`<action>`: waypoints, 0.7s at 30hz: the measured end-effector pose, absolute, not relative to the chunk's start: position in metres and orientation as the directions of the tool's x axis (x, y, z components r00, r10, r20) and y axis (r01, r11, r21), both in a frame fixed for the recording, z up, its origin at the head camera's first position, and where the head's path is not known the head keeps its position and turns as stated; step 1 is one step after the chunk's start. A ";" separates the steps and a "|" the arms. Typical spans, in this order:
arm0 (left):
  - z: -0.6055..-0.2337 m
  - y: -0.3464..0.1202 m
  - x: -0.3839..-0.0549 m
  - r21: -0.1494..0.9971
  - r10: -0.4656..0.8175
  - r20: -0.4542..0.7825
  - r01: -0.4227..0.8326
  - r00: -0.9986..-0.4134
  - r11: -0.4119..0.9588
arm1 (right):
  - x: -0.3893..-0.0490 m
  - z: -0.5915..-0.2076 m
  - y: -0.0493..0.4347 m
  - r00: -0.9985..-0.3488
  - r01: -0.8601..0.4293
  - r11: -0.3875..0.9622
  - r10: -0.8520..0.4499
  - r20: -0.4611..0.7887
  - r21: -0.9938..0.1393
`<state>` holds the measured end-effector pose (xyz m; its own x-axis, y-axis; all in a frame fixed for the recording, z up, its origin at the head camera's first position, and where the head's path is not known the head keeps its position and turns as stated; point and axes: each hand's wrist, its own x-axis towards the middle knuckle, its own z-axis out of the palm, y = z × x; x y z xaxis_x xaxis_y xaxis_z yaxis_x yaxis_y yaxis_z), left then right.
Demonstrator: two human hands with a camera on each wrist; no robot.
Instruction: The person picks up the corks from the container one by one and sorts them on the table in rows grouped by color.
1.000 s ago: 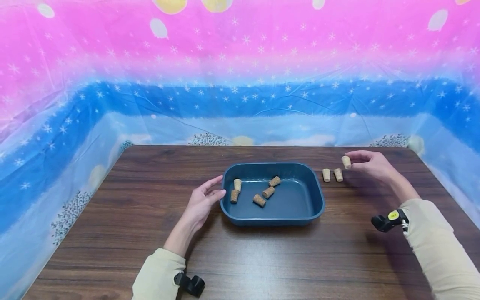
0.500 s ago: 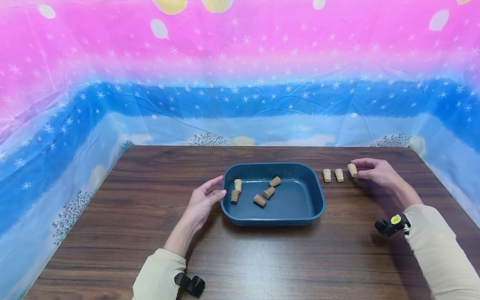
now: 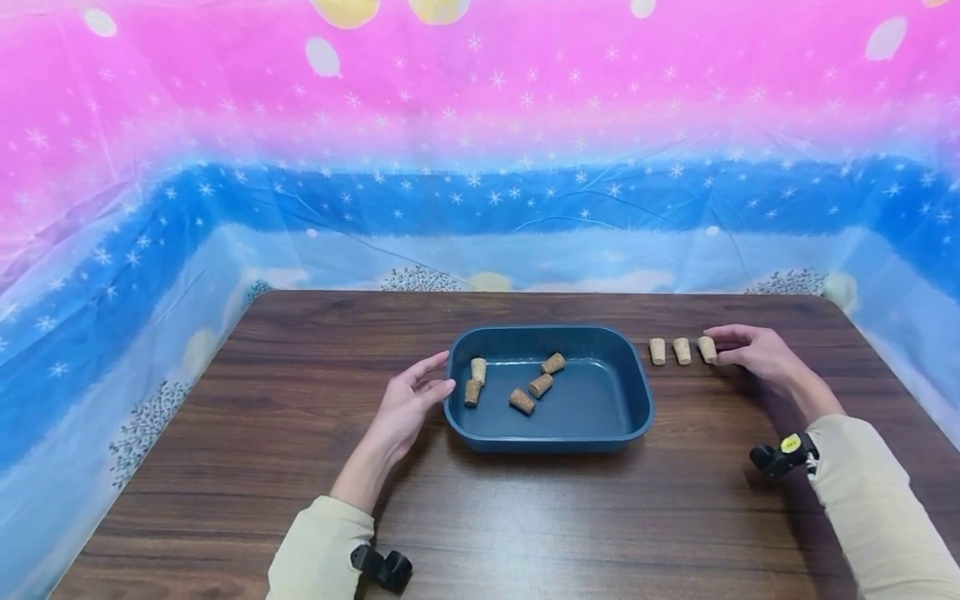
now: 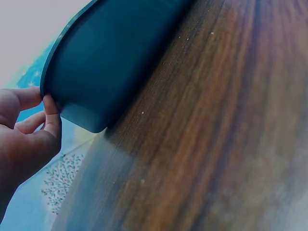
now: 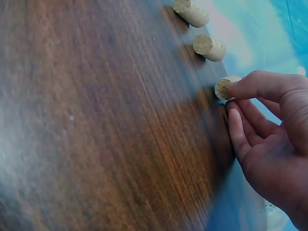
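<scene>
My right hand [image 3: 759,354] pinches a pale cork stopper [image 3: 707,349] at the right end of a short row. In the right wrist view the thumb lies against this cork [image 5: 223,89], low at the table surface. Two more pale corks, one [image 3: 681,351] beside it and another [image 3: 657,351] nearer the basin, stand upright to its left. My left hand [image 3: 405,398] grips the left rim of a dark blue rectangular basin [image 3: 551,439]. Inside lie several corks: a pale one [image 3: 478,370] touching a brown one [image 3: 472,393] on the left, and brown ones [image 3: 522,402] around the middle.
A dark wood-grain table [image 3: 247,417] carries everything. Behind it and along both sides hangs a pink and blue snowflake cloth [image 3: 480,192]. Each forearm wears a black wrist camera, the left one [image 3: 382,568] and the right one [image 3: 783,456].
My right hand has brought its cork down and slightly right, to the end of the row beside the other two. The left hand and the basin have stayed in place.
</scene>
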<state>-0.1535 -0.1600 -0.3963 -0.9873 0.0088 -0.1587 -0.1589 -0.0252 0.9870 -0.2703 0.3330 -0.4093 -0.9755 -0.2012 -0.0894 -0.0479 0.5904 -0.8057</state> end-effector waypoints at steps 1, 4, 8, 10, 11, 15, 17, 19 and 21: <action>-0.396 -0.160 -0.154 0.987 0.009 -0.158 -0.158 -0.987 -0.025 | -0.271 -0.410 0.333 -0.974 -0.047 0.594 -0.205 -0.094 -0.803; -0.395 -0.160 -0.153 0.987 0.008 -0.158 -0.158 -0.987 -0.025 | -0.271 -0.410 0.333 -0.971 -0.046 0.601 -0.214 -0.105 -0.798; -0.395 -0.160 -0.153 0.987 0.010 -0.157 -0.157 -0.988 -0.031 | -0.271 -0.410 0.333 -0.969 -0.044 0.600 -0.220 -0.112 -0.799; -0.395 -0.160 -0.153 0.987 0.012 -0.157 -0.157 -0.988 -0.033 | -0.271 -0.411 0.333 -0.968 -0.043 0.600 -0.224 -0.116 -0.799; -0.395 -0.160 -0.153 0.987 0.014 -0.156 -0.157 -0.988 -0.035 | -0.271 -0.410 0.333 -0.967 -0.044 0.598 -0.226 -0.116 -0.800; -0.395 -0.160 -0.153 0.987 0.013 -0.159 -0.159 -0.987 -0.032 | -0.271 -0.411 0.333 -0.965 -0.042 0.599 -0.233 -0.123 -0.800; -0.395 -0.160 -0.153 0.987 0.010 -0.158 -0.159 -0.987 -0.031 | -0.271 -0.411 0.333 -0.964 -0.038 0.605 -0.231 -0.129 -0.795; -0.396 -0.160 -0.154 0.987 0.011 -0.155 -0.155 -0.988 -0.029 | -0.270 -0.411 0.333 -0.964 -0.034 0.616 -0.228 -0.137 -0.787; -0.396 -0.160 -0.154 0.988 0.013 -0.152 -0.153 -0.988 -0.032 | -0.270 -0.410 0.333 -0.964 -0.026 0.623 -0.223 -0.146 -0.782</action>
<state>-0.1541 -0.1601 -0.3962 -0.9882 0.0127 -0.1523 -0.1527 -0.0321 0.9878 -0.2697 0.3330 -0.4102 -0.9638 -0.2230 -0.1460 -0.0257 0.6230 -0.7818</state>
